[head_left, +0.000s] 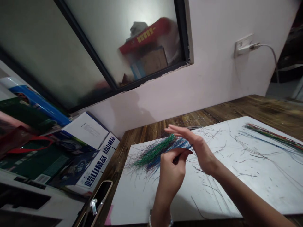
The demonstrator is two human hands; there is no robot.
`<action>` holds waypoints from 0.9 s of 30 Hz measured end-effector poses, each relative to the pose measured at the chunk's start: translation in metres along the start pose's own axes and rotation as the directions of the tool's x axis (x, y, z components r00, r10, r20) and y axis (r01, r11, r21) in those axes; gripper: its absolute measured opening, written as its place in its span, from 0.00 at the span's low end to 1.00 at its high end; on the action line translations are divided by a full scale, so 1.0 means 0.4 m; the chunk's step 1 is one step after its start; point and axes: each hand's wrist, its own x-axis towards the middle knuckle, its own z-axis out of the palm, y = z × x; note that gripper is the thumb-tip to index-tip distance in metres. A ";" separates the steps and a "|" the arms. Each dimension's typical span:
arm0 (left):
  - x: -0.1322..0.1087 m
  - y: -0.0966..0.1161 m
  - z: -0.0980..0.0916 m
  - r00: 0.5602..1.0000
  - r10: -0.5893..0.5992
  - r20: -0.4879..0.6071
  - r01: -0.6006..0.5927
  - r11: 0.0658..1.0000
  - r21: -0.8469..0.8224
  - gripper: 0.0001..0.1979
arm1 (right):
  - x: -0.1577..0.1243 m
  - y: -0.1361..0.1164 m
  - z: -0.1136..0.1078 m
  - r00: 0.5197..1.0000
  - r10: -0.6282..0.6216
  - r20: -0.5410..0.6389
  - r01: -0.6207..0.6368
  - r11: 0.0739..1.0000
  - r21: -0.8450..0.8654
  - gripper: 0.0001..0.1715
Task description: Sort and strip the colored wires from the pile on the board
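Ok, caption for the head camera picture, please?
Left hand pinches thin green and blue strands, right hand raised beside it, over a white board.

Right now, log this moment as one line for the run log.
left hand: pinched at green and blue strand bundle | right hand: open, above bundle | surface: white board

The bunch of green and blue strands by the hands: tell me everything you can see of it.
The bunch of strands is a loose, flat mass of very fine fibres or thin wires, their material hard to tell. Green runs along the top and blue along the far side, with darker strands mixed in, and thin loose ends fan out on the left. It lies slanted on a white board. The left hand pinches at its near edge, though any grip is unclear. The right hand is raised over its blue end.
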 end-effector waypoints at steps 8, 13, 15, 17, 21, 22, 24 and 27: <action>0.001 0.010 -0.008 0.999 -0.048 0.005 0.048 0.995 -0.087 0.11 | 0.003 -0.004 -0.015 1.000 0.001 -0.007 -0.001 0.999 0.053 0.40; 0.002 0.006 -0.006 0.999 -0.028 -0.022 0.025 0.990 -0.141 0.14 | 0.004 -0.005 -0.018 0.969 -0.040 0.243 0.075 0.988 -0.137 0.39; 0.002 0.007 -0.007 0.999 -0.027 -0.020 0.024 0.990 -0.139 0.13 | 0.002 -0.009 -0.022 0.962 -0.003 0.273 0.026 0.996 -0.082 0.37; 0.002 0.010 -0.010 0.999 -0.024 -0.025 0.021 0.992 -0.124 0.11 | 0.001 -0.015 -0.036 0.976 0.060 0.209 -0.063 0.998 0.003 0.31; 0.000 0.016 -0.019 0.999 -0.003 -0.054 -0.002 0.995 -0.096 0.10 | 0.006 -0.019 -0.088 0.986 0.114 0.125 -0.115 0.993 0.002 0.19; 0.000 0.016 -0.021 0.998 0.003 -0.056 -0.009 0.995 -0.100 0.10 | 0.008 -0.018 -0.101 0.983 0.112 0.144 -0.111 0.994 -0.010 0.18; 0.000 0.016 -0.024 0.999 0.022 -0.046 -0.028 0.992 -0.120 0.10 | 0.012 -0.015 -0.119 0.973 0.105 0.207 -0.109 0.994 0.007 0.17; -0.003 0.017 -0.026 0.998 0.062 0.023 -0.057 0.984 -0.171 0.14 | 0.012 -0.011 -0.123 0.956 0.102 0.275 -0.141 0.982 0.127 0.14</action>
